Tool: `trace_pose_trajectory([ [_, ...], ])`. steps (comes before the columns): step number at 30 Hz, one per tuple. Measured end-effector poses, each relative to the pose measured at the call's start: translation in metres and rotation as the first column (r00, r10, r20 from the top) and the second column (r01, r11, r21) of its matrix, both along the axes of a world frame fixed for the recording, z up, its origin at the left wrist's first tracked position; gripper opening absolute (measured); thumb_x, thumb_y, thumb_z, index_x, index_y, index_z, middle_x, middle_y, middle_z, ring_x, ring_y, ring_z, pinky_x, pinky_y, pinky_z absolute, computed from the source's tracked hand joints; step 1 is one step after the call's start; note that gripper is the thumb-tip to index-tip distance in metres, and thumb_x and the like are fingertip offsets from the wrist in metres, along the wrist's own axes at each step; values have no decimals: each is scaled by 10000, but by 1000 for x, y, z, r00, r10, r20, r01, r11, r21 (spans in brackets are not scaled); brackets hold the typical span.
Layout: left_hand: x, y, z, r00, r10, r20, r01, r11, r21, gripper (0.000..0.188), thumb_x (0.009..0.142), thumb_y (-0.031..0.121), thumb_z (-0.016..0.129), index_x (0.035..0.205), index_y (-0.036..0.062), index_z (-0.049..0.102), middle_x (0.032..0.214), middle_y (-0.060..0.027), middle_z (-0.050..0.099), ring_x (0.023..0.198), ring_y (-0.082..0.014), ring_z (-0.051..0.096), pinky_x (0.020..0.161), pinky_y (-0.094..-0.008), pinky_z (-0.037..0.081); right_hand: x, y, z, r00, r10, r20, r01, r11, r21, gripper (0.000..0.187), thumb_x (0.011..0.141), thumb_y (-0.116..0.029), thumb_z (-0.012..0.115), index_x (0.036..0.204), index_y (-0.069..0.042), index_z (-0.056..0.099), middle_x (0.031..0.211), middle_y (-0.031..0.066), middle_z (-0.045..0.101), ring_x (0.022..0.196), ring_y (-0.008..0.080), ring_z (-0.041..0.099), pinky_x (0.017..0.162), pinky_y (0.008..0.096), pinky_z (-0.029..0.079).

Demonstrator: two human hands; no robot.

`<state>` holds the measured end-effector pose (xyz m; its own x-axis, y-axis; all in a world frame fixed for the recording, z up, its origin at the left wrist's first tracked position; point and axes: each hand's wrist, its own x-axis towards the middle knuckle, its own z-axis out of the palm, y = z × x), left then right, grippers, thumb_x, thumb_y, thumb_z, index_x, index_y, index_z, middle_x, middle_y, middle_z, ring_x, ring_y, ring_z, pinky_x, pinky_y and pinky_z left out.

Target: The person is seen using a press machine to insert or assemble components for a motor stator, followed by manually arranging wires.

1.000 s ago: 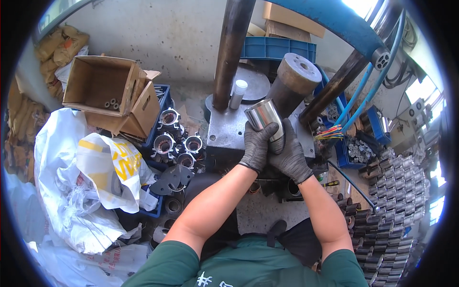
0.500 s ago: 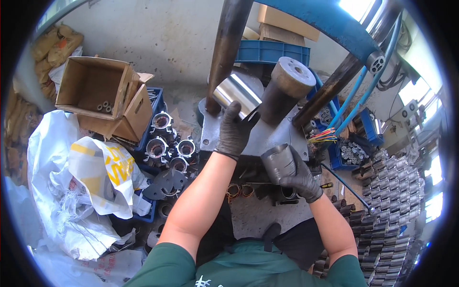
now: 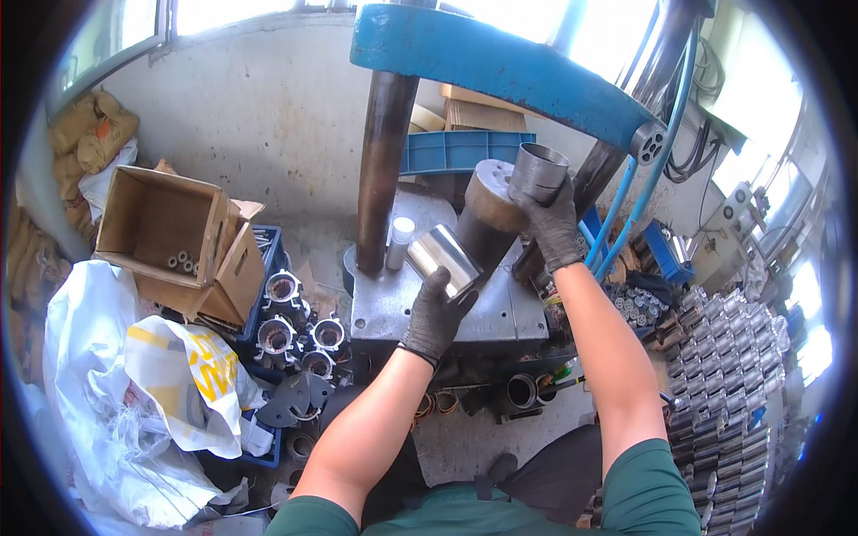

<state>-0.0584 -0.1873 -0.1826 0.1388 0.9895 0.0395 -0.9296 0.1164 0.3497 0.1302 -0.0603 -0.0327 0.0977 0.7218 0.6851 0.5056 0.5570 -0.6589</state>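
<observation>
Both my hands wear dark gloves. My left hand is wrapped round a shiny metal cylinder, tilted above the grey press bed. In my right hand is a dull grey metal sleeve, its open end facing up. The sleeve is held against the upper right side of a thick steel post standing on the bed; whether they touch I cannot tell. A small pale cylinder stands on the bed left of the shiny one.
A blue press crossbeam and its dark column rise around the bed. Left are a cardboard box, wound motor stators and a white plastic sack. Many metal cylinders are stacked at right.
My right hand has raised the grey sleeve from in front of the bed to the post's top. My left hand still holds the shiny cylinder. The view has tilted upward.
</observation>
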Motion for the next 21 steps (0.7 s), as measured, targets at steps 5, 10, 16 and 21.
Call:
trace_pose_trajectory([
  [5, 5, -1, 5, 969, 72, -237, -58, 996, 65, 1031, 772, 523, 924, 1586, 126, 432, 1403, -81, 600, 1305, -259, 597, 1159, -520, 446, -6, 36, -3, 975, -106, 194, 108, 994, -2, 904, 764, -531, 912, 1402, -5, 546, 1276, 239, 735, 1180, 411, 723, 1031, 494, 560],
  [10, 11, 0, 15, 858, 239, -454, -103, 947, 304, 1091, 659, 400, 1011, 1535, 72, 450, 1318, -73, 644, 1234, -218, 639, 1057, -402, 558, 8, -23, -26, 875, -304, 377, 204, 937, 282, 574, 906, -341, 830, 1358, -49, 627, 1236, 235, 720, 1099, 353, 727, 975, 453, 563],
  [16, 39, -27, 11, 457, 490, -742, 154, 779, 608, 1009, 706, 210, 1028, 1536, 66, 472, 1397, -118, 647, 1288, -248, 639, 1108, -401, 545, 77, -143, -74, 848, 530, 15, -392, 645, -656, 522, 949, -351, 734, 1382, -73, 650, 853, 19, 676, 738, 126, 650, 624, 272, 517],
  [21, 79, -51, -12, 60, 770, -635, 454, 545, 704, 1088, 615, 287, 1022, 1529, 51, 481, 1368, -205, 615, 1242, -418, 635, 1069, -503, 549, 138, -212, -117, 852, 171, -495, -518, 414, -749, 547, 842, -157, 676, 1386, -103, 679, 832, 9, 677, 645, 76, 630, 538, 243, 487],
])
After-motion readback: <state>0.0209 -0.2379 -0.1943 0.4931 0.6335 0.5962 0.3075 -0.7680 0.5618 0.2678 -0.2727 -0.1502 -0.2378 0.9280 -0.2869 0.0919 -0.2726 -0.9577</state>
